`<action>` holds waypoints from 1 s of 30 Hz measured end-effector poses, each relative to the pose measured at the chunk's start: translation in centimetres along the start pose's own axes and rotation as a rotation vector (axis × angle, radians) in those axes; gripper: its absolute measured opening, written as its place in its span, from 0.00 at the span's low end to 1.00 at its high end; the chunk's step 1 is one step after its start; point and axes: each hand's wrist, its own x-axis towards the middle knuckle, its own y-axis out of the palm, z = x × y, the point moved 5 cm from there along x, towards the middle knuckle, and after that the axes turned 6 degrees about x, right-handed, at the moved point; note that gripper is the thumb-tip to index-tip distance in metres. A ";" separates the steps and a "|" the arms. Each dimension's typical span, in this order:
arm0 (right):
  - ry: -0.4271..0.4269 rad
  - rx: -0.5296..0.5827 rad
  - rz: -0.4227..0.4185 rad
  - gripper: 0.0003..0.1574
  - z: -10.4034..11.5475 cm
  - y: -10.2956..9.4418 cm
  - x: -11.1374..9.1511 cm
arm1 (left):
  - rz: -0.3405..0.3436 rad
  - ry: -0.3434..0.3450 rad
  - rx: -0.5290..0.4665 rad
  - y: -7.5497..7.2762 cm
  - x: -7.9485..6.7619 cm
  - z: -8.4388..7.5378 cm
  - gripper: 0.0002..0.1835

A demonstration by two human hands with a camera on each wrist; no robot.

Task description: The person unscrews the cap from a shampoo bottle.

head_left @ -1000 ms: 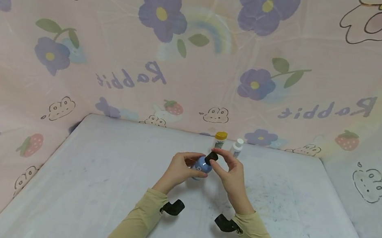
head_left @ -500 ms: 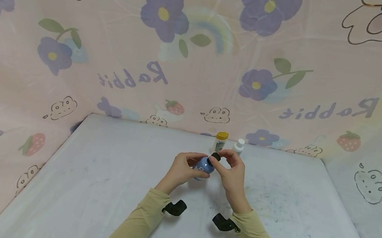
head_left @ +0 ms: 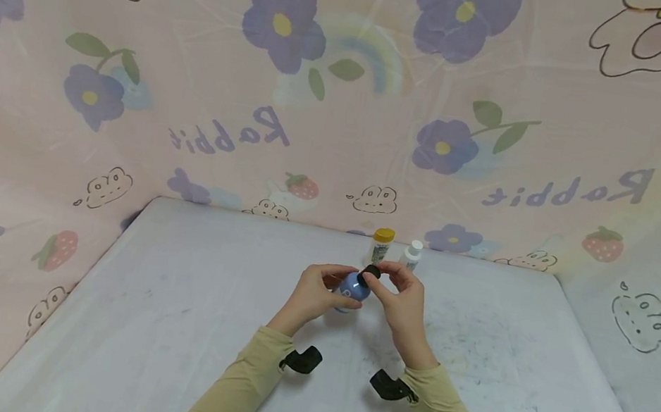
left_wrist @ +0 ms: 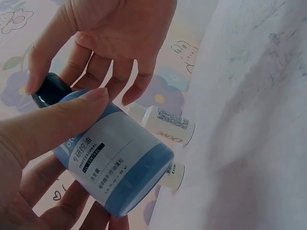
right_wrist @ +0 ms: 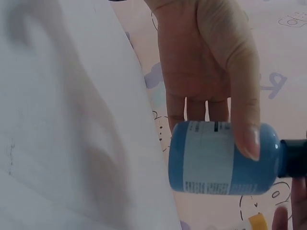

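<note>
My left hand [head_left: 312, 292] grips a small blue shampoo bottle [head_left: 350, 286] round its body, the thumb lying across the label. In the left wrist view the bottle [left_wrist: 115, 158] is tilted, its pale label printed "PROFESSIONAL OIL CONTROL". My right hand [head_left: 404, 304] pinches the black cap [head_left: 369, 273] between thumb and fingers. The cap [left_wrist: 52, 90] sits on the bottle's neck. From the right wrist, the bottle [right_wrist: 211, 158] appears lying sideways in the left hand [right_wrist: 206, 62], with right-hand fingertips [right_wrist: 298, 196] at the cap.
Behind the hands, a bottle with a yellow cap [head_left: 382, 243] and a white bottle [head_left: 412, 254] stand near the back of the white table [head_left: 187, 348]. A patterned cloth [head_left: 343, 122] hangs round the back and sides. Each wrist carries a black camera mount [head_left: 302, 359].
Both hands and the bottle have shifted slightly to the right in the head view. The right fingers have moved round the cap, from above it to its far side.
</note>
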 end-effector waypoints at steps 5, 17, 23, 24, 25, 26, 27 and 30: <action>0.008 0.005 0.080 0.21 0.3 -0.2 -0.2 | 0.002 -0.015 -0.002 0.0 0.0 0.1 0.30; -0.072 0.065 0.180 0.26 0.3 -0.3 -0.3 | 0.012 -0.011 -0.008 0.1 -0.1 0.5 0.31; -0.063 0.006 0.100 0.27 1.7 0.2 -0.8 | 0.010 -0.011 -0.009 0.2 0.0 0.6 0.30; -0.052 -0.001 0.083 0.27 1.8 0.2 -0.8 | 0.009 -0.012 -0.009 0.2 0.0 0.6 0.30; -0.042 -0.004 0.068 0.27 1.8 0.2 -0.8 | 0.009 -0.012 -0.009 0.2 0.0 0.7 0.30; -0.033 -0.007 0.054 0.27 1.7 0.2 -0.8 | 0.008 -0.011 -0.010 0.2 0.0 0.7 0.30; -0.025 -0.009 0.044 0.27 1.7 0.2 -0.8 | 0.007 -0.011 -0.011 0.2 0.0 0.7 0.30; -0.016 -0.002 0.027 0.25 1.6 0.3 -0.7 | 0.007 -0.011 -0.014 0.3 0.0 0.7 0.30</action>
